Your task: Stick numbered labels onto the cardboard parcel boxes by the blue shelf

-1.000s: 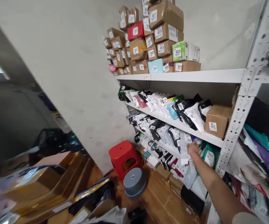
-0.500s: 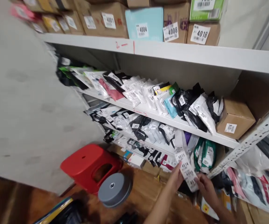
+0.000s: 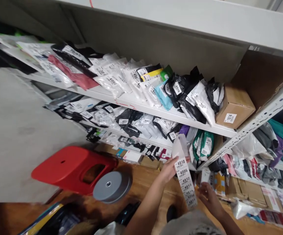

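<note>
A long strip of white number labels (image 3: 185, 179) hangs in front of the shelves, with numbers such as 4010, 4006, 4012 and 4013 on it. My left hand (image 3: 169, 169) pinches its upper part, and some of the fingers are hidden behind the paper. Just right of the strip's lower end is my right hand (image 3: 208, 196), loosely curled, its fingers apart and with nothing visible in them. Beyond the strip, green packages (image 3: 204, 147) stand on a lower shelf. On the shelf above lie labelled bags, among them a white bag (image 3: 205, 107) and black bags (image 3: 180, 86).
A cardboard box (image 3: 234, 106) marked 1014 sits at the right end of the white shelf (image 3: 156, 112). To the left, a red stool (image 3: 68, 168) and a round grey stool (image 3: 112, 186) stand on the floor. A perforated post (image 3: 256, 120) separates another rack on the right.
The view has tilted down and come closer to the shelves. My left hand now holds the strip higher up, and my right hand has come off it.
</note>
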A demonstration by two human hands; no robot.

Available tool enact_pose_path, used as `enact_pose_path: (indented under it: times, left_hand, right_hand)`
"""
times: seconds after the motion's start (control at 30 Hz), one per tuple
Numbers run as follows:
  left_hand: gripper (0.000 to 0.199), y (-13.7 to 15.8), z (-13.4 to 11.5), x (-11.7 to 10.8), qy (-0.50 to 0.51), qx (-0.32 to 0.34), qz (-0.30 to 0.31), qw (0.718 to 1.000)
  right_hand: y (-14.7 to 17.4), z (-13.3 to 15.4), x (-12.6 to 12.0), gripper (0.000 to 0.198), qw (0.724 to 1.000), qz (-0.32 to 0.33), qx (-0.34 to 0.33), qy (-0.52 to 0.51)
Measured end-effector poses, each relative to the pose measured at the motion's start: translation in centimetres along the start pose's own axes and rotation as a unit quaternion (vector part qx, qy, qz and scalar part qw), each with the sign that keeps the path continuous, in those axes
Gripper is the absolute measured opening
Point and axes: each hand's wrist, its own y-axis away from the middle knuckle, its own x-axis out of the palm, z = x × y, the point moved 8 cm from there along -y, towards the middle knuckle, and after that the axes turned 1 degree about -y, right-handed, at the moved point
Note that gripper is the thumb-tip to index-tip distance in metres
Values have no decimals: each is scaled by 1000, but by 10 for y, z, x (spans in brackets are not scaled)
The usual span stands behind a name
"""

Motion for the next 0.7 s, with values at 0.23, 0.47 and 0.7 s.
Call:
enact_pose_path:
  times: [0.23,0.47,0.7]
  left_hand:
    - [42,18,45,-33,53,-24,-84,995]
    - [47,72,153,-80,77,-58,-163,982]
    - [58,114,200,-111,7,-39,-238,970]
  right_hand:
    - [-49,99,15,59,992,10,-123,26]
    - [-35,78,78,44,952,253,-90,145]
    - [-1,40,109,17,942,304,-50,135]
